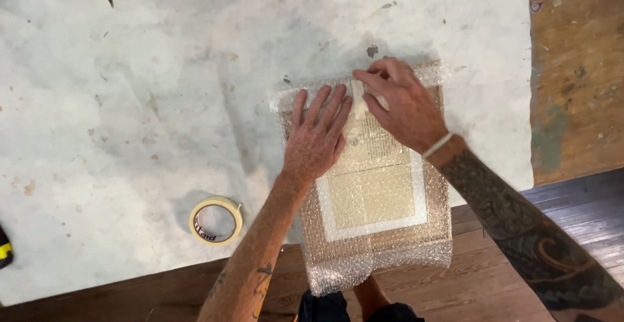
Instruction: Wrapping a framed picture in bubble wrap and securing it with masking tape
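A framed picture wrapped in clear bubble wrap (pixel 380 211) lies flat on the pale covered table (pixel 130 101), its near end jutting over the table's edge. My left hand (pixel 316 136) rests flat on the upper left of the wrap, fingers spread. My right hand (pixel 400 104) presses on the upper middle of the wrap, fingertips on a strip of cream masking tape (pixel 358 99) that runs over the fold. Through the wrap I see a brown frame, a white mat and a yellowish printed sheet.
A roll of cream masking tape (pixel 216 221) lies on the table to the left of the package. A wooden surface (pixel 575 68) with paint marks borders the cover on the right. Dark floorboards (pixel 585 198) show below. A black and yellow object (pixel 4 249) sits at the left edge.
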